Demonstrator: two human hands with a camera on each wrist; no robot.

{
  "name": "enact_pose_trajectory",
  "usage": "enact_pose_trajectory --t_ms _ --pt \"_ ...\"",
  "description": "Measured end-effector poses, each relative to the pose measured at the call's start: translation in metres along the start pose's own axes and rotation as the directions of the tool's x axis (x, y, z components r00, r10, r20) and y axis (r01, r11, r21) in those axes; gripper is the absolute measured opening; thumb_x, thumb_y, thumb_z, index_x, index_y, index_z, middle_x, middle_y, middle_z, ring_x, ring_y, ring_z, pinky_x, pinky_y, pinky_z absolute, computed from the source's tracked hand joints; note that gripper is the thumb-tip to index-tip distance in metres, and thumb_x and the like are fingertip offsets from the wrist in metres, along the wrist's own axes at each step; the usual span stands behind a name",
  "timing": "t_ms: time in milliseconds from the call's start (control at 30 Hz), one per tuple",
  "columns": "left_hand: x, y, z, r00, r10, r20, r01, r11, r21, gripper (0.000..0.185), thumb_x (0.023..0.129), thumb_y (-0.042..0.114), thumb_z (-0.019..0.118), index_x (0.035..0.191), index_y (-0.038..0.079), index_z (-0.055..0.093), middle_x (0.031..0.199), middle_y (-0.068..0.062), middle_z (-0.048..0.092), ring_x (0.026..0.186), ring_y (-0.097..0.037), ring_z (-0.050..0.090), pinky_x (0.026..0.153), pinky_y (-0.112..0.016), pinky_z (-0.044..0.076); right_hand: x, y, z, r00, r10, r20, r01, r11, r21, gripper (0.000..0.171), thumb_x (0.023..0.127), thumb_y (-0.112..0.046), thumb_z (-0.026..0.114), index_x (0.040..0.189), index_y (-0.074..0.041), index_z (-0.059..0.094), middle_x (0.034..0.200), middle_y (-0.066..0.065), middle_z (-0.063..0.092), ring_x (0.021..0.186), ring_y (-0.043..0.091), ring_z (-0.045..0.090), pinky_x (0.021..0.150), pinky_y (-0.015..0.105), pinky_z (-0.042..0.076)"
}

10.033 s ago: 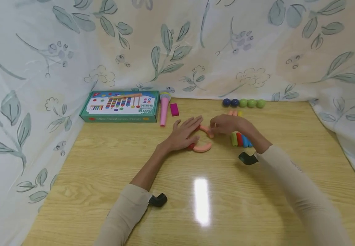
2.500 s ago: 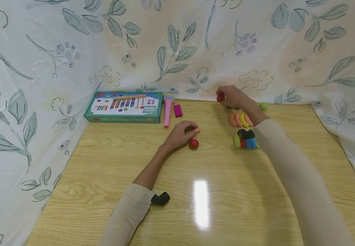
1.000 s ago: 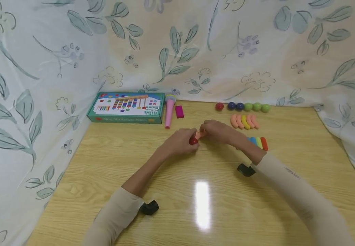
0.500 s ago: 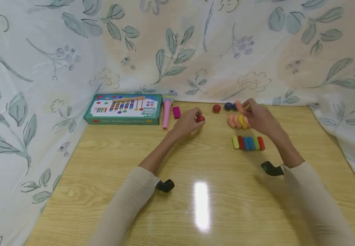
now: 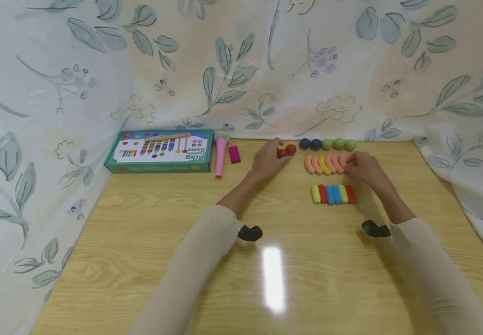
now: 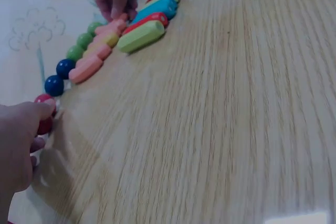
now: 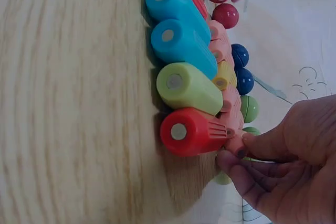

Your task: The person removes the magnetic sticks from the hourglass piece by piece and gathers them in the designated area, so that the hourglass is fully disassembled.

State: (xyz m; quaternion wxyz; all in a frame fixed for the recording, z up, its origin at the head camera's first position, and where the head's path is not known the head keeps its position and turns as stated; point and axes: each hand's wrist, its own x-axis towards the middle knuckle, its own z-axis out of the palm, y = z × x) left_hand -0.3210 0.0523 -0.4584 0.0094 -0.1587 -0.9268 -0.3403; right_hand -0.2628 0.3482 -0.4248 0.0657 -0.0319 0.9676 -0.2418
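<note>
My left hand [image 5: 278, 150] pinches a red ball [image 5: 282, 153] at the back of the wooden table [image 5: 183, 242], touching a second red ball [image 5: 291, 149]. That ball starts a row of two blue balls [image 5: 310, 144] and three green balls [image 5: 338, 144]. My right hand [image 5: 349, 162] pinches a pink curved piece [image 5: 344, 160] at the right end of the pink and yellow curved row [image 5: 321, 164]. In the right wrist view the fingers [image 7: 247, 153] grip this piece [image 7: 233, 142] behind a red cylinder [image 7: 191, 131]. In the left wrist view, the left fingers [image 6: 31, 116] rest on the ball [image 6: 44, 125].
A row of green, red and blue cylinders [image 5: 333, 194] lies in front of the curved pieces. A green game box [image 5: 159, 151], a pink toy microphone [image 5: 220, 153] and a magenta block [image 5: 234, 154] sit at the back left. Leaf-printed cloth [image 5: 241, 70] walls the table.
My left hand carried the red ball back and right, up against the other red ball. My right hand came down with the pink piece to the right end of the curved row.
</note>
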Motion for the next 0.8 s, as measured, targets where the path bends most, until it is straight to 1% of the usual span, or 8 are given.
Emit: enact_pose_trajectory --t_ms 167,267,467,600,800 --pt "0.002 0.003 0.009 0.999 -0.034 -0.026 0.035 0.999 0.041 0.049 0.096 0.044 0.075 0.133 0.017 0.058 0.119 -0.001 0.068 0.099 -0.015 0.061 0.085 -0.03 0.053 -0.003 -0.004 0.005 1.0 0.003 -0.011 -0.002 1.0 0.019 0.036 0.102 -0.011 0.057 0.121 0.02 0.061 0.116 0.04 0.064 0.1 0.047 0.062 0.086 0.056 0.053" --pt "0.003 0.002 0.013 0.997 -0.048 -0.054 0.051 0.997 0.053 0.05 0.094 0.046 0.076 0.132 0.017 0.06 0.115 -0.001 0.068 0.096 -0.015 0.063 0.083 -0.03 0.053 -0.005 -0.009 0.007 1.0 0.011 0.011 -0.012 1.0 0.027 0.037 0.103 -0.013 0.057 0.122 0.019 0.06 0.116 0.038 0.064 0.101 0.046 0.062 0.086 0.053 0.053" --pt "0.003 -0.002 0.017 0.992 -0.08 -0.099 0.081 0.997 0.009 0.052 0.093 0.045 0.077 0.133 0.016 0.059 0.114 -0.003 0.067 0.097 -0.018 0.065 0.082 -0.033 0.054 -0.006 -0.014 0.01 0.995 0.069 0.073 -0.072 0.997 0.038 0.041 0.106 -0.018 0.053 0.128 0.017 0.055 0.127 0.039 0.059 0.109 0.047 0.059 0.09 0.055 0.053" --pt "0.003 -0.007 0.018 0.986 -0.112 -0.124 0.112 0.994 -0.009 0.055 0.093 0.045 0.077 0.135 0.016 0.058 0.114 -0.003 0.067 0.098 -0.019 0.065 0.081 -0.034 0.054 -0.006 -0.018 0.012 0.993 0.076 0.093 -0.081 0.995 0.053 0.044 0.106 -0.019 0.052 0.132 0.017 0.053 0.131 0.039 0.058 0.111 0.046 0.058 0.094 0.057 0.052" --pt "0.003 -0.01 0.014 0.982 -0.135 -0.132 0.131 0.991 -0.039 0.057 0.093 0.043 0.077 0.137 0.014 0.057 0.115 -0.006 0.067 0.099 -0.022 0.066 0.08 -0.035 0.054 -0.006 -0.021 0.013 0.992 0.079 0.098 -0.083 0.996 0.038 0.044 0.105 -0.017 0.053 0.133 0.018 0.051 0.123 0.035 0.061 0.101 0.04 0.058 0.084 0.046 0.053"
